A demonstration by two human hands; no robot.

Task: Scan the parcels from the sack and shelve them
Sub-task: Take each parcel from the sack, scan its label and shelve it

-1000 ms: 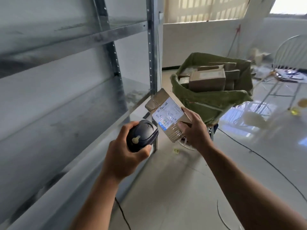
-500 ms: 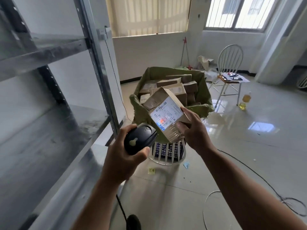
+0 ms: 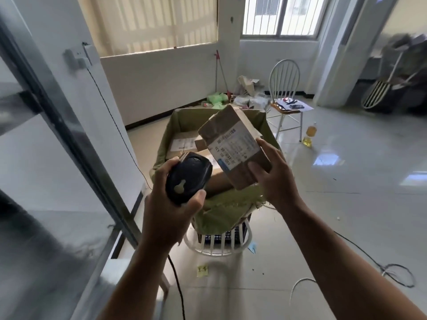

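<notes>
My right hand (image 3: 276, 179) grips a brown cardboard parcel (image 3: 227, 132) by its lower right end, with its white shipping label tilted up toward me. My left hand (image 3: 172, 202) holds a black barcode scanner (image 3: 188, 176) just left of and below the parcel, its nose toward the label. Behind both, a green sack (image 3: 221, 213) stands open on a white stool, with more cardboard parcels (image 3: 182, 144) inside. The grey metal shelf rack (image 3: 57, 227) fills the left side.
A white chair (image 3: 285, 88) with papers stands at the back right, a yellow bottle (image 3: 309, 133) on the floor beside it. Loose cables (image 3: 392, 273) lie on the tiled floor at right. The scanner's cord (image 3: 178, 287) hangs down by the rack. Clutter sits by the far wall.
The view has swung right, away from the rack and toward the sack. The parcel has risen and turned in my right hand. The scanner stays close beside it.
</notes>
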